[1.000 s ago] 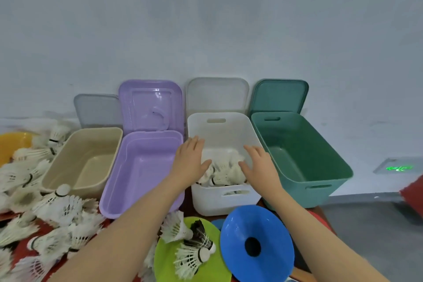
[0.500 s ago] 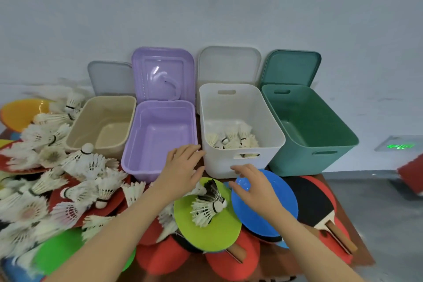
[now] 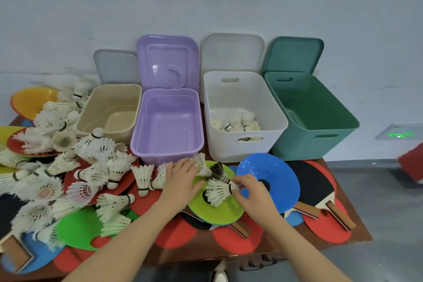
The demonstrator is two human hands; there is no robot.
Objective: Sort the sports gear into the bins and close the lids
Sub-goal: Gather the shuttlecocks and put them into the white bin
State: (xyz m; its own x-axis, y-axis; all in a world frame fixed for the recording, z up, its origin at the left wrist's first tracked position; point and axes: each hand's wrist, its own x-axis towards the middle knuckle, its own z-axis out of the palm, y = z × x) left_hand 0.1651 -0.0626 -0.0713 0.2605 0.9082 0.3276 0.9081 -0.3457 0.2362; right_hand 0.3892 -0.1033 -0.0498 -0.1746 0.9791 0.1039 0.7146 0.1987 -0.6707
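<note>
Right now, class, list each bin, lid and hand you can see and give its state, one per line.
beige bin: open, empty
purple bin: open, empty
white bin: open, holds shuttlecocks
green bin: open, nothing visible inside
four lids: off, propped upright behind bins
left hand: resting on shuttlecocks
right hand: pinching a shuttlecock

text: none readable | sign: green lit arrow, wall panel [image 3: 401, 134]

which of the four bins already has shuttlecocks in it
The white bin, third from the left. Shuttlecocks lie on its floor; the beige, purple and green bins hold none.
</note>
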